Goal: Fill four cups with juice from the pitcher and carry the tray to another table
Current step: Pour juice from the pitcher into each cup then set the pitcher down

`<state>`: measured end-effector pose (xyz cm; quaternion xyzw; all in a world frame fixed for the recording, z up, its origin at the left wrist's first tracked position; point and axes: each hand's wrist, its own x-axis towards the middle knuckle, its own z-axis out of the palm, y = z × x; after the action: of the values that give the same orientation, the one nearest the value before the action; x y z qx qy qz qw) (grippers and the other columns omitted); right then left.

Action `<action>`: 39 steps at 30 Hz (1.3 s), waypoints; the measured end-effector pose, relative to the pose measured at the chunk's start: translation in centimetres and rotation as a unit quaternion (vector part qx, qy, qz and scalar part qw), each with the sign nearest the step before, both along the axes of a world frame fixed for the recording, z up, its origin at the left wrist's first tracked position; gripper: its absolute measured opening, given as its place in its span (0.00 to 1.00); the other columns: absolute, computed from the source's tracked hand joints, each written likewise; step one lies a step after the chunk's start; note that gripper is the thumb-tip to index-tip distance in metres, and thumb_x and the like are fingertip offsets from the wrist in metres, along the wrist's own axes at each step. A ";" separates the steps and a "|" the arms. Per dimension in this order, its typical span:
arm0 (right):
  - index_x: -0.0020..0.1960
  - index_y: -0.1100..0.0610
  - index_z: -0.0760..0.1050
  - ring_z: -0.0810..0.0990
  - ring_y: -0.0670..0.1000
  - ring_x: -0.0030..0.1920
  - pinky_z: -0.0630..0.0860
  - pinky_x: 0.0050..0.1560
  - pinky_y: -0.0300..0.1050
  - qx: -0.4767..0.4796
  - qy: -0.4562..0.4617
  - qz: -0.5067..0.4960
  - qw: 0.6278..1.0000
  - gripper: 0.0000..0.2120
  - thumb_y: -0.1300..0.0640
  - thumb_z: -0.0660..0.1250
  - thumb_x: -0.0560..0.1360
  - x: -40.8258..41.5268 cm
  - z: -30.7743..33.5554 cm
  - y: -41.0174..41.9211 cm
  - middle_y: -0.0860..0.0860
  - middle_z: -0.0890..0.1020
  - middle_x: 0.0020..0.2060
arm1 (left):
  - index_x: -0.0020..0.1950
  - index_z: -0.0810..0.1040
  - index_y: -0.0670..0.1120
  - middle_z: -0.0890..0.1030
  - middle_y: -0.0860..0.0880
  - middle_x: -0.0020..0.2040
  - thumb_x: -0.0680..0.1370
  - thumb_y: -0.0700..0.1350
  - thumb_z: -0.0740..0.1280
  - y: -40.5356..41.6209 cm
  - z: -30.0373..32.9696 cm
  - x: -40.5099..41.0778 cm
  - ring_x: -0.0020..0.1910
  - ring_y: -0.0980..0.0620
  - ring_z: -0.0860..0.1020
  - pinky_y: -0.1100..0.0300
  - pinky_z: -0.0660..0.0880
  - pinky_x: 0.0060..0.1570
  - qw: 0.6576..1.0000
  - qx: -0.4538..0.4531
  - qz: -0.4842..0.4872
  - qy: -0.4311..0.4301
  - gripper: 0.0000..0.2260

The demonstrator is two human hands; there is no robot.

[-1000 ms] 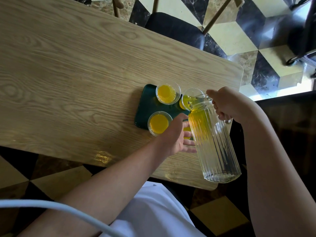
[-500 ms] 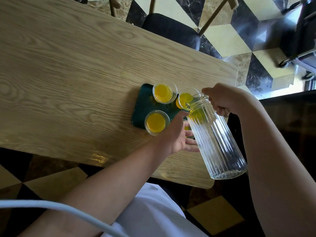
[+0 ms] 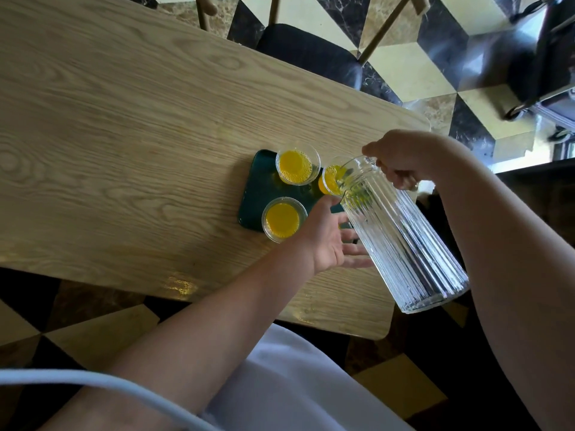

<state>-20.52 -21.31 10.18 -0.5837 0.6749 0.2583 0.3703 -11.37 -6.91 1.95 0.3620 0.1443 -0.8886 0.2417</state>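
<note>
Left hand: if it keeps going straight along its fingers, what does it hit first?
The left hand has straight fingers pointing right, at the ribbed side of the tilted pitcher. The fingertips look at or near the glass already, though depth is unclear.

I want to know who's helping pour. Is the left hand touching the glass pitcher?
Touching. The head view shows the left hand with its straight fingers laid against the ribbed side of the pitcher, no gap between them, while the right hand holds the handle.

Three visible cups (image 3: 297, 167) (image 3: 282, 219) (image 3: 332, 180) of juice, one glass pitcher (image 3: 401, 234), one green tray (image 3: 259, 194), one wooden table (image 3: 124, 135), one chair (image 3: 309, 54), two hands (image 3: 326, 241) (image 3: 401, 157)
</note>
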 end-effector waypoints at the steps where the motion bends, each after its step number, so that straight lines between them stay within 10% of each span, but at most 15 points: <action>1: 0.35 0.60 0.67 0.70 0.52 0.28 0.68 0.32 0.44 0.000 0.005 0.013 1.000 0.18 0.56 0.57 0.83 0.4 0.3 0.0 0.58 0.72 0.30 | 0.77 0.66 0.42 0.72 0.32 0.73 0.81 0.61 0.55 0.0 0.1 -0.1 0.66 0.29 0.75 0.35 0.77 0.55 1.000 0.005 0.006 0.006 0.31; 13: 0.37 0.62 0.70 0.71 0.54 0.26 0.68 0.29 0.46 0.058 0.048 0.127 0.989 0.14 0.63 0.60 0.82 3.3 -0.2 -3.1 0.58 0.74 0.24 | 0.75 0.67 0.40 0.76 0.31 0.69 0.82 0.64 0.52 -1.0 1.6 -1.1 0.65 0.28 0.76 0.31 0.74 0.58 0.992 0.071 0.083 0.063 0.33; 21: 0.69 0.69 0.72 0.70 0.53 0.14 0.68 0.27 0.44 0.087 0.083 0.117 0.986 0.19 0.59 0.60 0.82 3.3 -0.1 -4.1 0.51 0.70 0.11 | 0.75 0.68 0.40 0.77 0.32 0.68 0.82 0.64 0.51 -2.0 3.0 -1.9 0.66 0.29 0.75 0.31 0.72 0.61 0.991 0.081 0.080 0.072 0.33; 27: 0.39 0.62 0.70 0.62 0.46 0.15 0.61 0.18 0.32 0.076 0.109 0.011 0.991 0.17 0.52 0.60 0.82 3.8 0.2 -5.9 0.55 0.66 0.21 | 0.77 0.67 0.41 0.74 0.33 0.71 0.81 0.63 0.53 -3.2 3.7 -1.7 0.67 0.29 0.75 0.30 0.73 0.60 0.990 0.071 0.099 0.066 0.33; 39: 0.43 0.60 0.71 0.68 0.50 0.14 0.67 0.22 0.39 0.059 0.069 0.045 0.995 0.10 0.59 0.61 0.82 3.2 0.3 -3.4 0.55 0.72 0.25 | 0.80 0.61 0.40 0.67 0.33 0.77 0.79 0.63 0.55 -2.2 3.0 -1.2 0.71 0.27 0.70 0.29 0.77 0.52 0.991 0.092 0.064 0.074 0.37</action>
<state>-17.28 -24.72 10.46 -0.5713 0.6558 0.3532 0.3446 -12.57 -9.06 4.92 0.3058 0.2663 -0.8785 0.2526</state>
